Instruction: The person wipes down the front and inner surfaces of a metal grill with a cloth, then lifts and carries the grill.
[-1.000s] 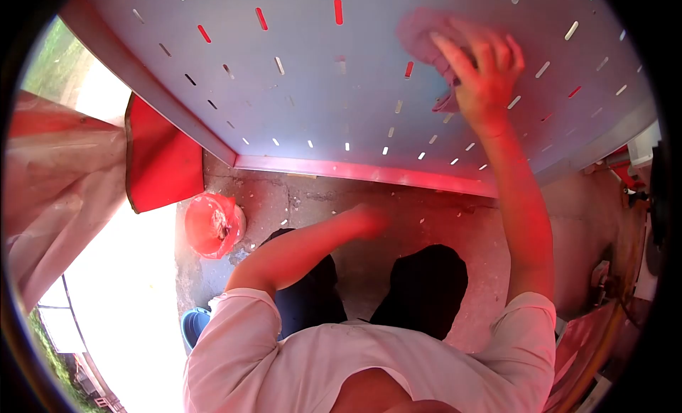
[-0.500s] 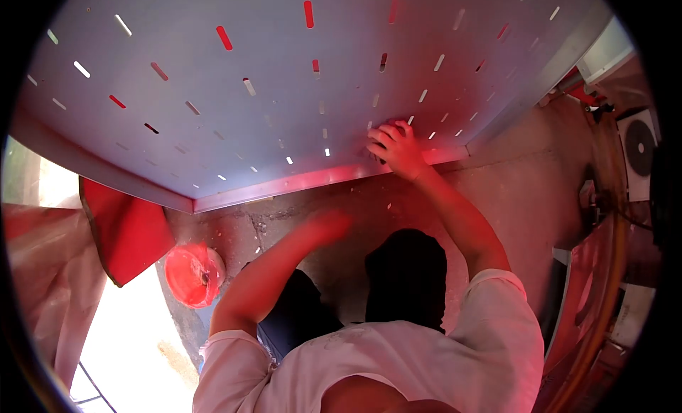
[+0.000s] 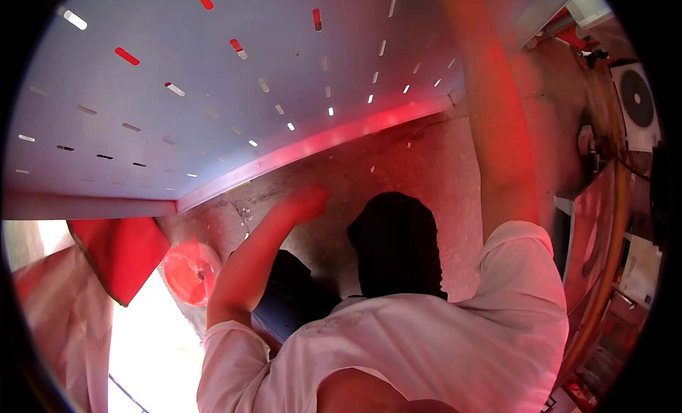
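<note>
A large grey-blue metal panel [image 3: 213, 79] with rows of slots fills the upper part of the head view, its lower flange lit red. My right arm stretches up past the panel's right side to the top edge, and the hand itself is outside the frame. Below the flange, over the floor and near my knee, hangs my left hand [image 3: 309, 203]; it touches nothing visible, and its fingers are too blurred to make out. No cloth shows in this view.
A red-lined bucket [image 3: 190, 273] stands on the concrete floor [image 3: 455, 178] at the left, below a red sheet [image 3: 124, 253]. Draped plastic hangs at the far left. Along the right lie a white unit with a round fan [image 3: 637, 99], a metal box and a curved pipe.
My right hand, which held a pinkish cloth on the panel one second ago, has moved down, then up out of view. The panel's lower edge now slants more as the view has turned.
</note>
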`<action>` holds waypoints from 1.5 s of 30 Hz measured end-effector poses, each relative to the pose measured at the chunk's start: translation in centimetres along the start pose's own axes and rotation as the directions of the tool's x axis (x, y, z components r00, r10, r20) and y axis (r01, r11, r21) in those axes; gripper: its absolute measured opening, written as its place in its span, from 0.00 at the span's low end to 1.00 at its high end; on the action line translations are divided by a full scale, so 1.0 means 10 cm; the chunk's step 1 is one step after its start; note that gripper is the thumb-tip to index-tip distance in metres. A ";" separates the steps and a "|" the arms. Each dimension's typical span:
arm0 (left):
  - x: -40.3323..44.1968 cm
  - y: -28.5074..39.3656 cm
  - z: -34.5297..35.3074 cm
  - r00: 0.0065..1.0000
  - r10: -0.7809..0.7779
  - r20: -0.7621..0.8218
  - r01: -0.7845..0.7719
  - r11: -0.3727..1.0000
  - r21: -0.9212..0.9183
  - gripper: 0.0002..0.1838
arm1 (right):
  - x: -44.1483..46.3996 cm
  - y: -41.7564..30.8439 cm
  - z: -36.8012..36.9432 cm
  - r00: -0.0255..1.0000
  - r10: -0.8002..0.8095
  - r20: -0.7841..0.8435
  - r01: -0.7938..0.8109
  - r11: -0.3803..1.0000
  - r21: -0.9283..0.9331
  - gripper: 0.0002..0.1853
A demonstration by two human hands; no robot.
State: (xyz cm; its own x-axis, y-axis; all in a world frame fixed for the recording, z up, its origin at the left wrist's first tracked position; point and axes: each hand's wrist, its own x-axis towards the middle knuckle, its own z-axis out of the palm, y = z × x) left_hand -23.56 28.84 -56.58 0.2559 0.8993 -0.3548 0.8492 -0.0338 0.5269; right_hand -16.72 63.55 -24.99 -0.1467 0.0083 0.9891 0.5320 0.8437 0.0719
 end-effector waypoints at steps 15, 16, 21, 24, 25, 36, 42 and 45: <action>0.12 0.31 -0.32 0.941 -0.207 0.267 0.224 0.974 -0.032 0.25 | -0.78 0.91 -0.65 0.880 0.364 0.305 -0.462 0.804 0.373 0.22; 0.13 0.30 -0.31 0.938 -0.217 0.271 0.230 0.973 -0.014 0.25 | -0.80 0.90 -0.52 0.918 0.332 0.217 -0.382 0.887 0.259 0.24; 0.27 0.32 -0.34 0.894 -0.295 0.338 0.292 0.954 0.063 0.26 | -1.75 0.70 -0.18 0.963 0.263 0.056 -0.258 0.962 -0.084 0.22; 0.32 0.11 0.01 0.928 -0.205 0.310 0.204 0.978 0.037 0.27 | -2.79 0.38 -0.64 0.785 0.294 0.545 -0.356 0.934 0.008 0.22; 0.31 0.11 0.06 0.936 -0.190 0.297 0.190 0.981 0.029 0.28 | -2.99 0.37 -0.85 0.592 0.276 0.757 -0.359 0.932 -0.059 0.24; 0.38 0.24 -0.05 0.960 -0.192 0.206 0.184 0.981 0.057 0.28 | -2.30 0.07 -0.77 0.592 0.394 0.703 -0.532 0.846 -0.026 0.20; 0.84 0.75 -0.89 0.876 -0.032 -0.481 0.167 0.956 0.242 0.30 | -3.32 0.35 -1.29 0.181 0.572 0.800 -0.979 0.179 0.093 0.23; 1.35 1.02 -1.59 0.750 0.158 -0.642 0.119 0.923 0.366 0.30 | -3.11 0.35 -1.63 -0.046 0.540 0.841 -0.988 -0.150 0.043 0.23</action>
State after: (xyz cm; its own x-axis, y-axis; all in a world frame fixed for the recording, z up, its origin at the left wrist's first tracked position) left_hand -18.82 47.57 -43.71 0.0300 0.9493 0.3130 0.9833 -0.0842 0.1611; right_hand 3.34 57.49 -53.42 -0.4070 0.9063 -0.1141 0.0290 -0.1120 -0.9933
